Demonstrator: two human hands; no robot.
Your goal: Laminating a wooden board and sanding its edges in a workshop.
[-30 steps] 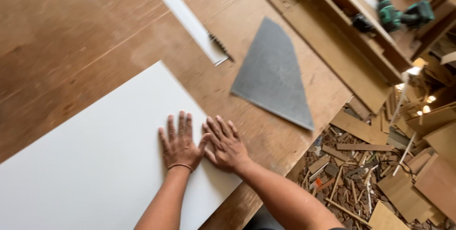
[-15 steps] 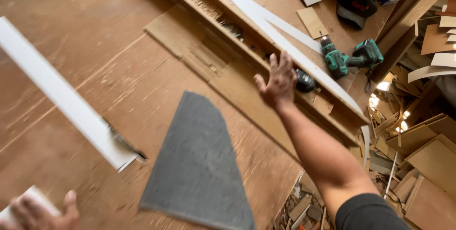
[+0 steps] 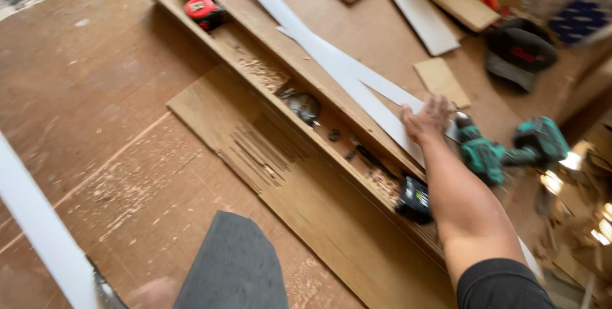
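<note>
Green cordless drill (image 3: 503, 153) lies on its side on the brown worktop (image 3: 95, 92), just right of the right hand (image 3: 426, 119). Nearest the camera, a grey, blunt-pointed sheet (image 3: 233, 264) rests at the bottom edge, with a blurred left hand (image 3: 152, 293) just beside it; whether that hand is released or clenched I cannot tell. A white strip (image 3: 38, 226) runs along the left side. Farther out, the right arm stretches across a long wooden channel (image 3: 306, 108) holding a black battery pack (image 3: 414, 199) and sawdust. The right hand, fingers spread, presses on long white strips (image 3: 344, 70) and grasps nothing. Beyond sit a red tape measure (image 3: 203, 10), wood offcuts (image 3: 440, 80) and a black cap (image 3: 517, 54).
</note>
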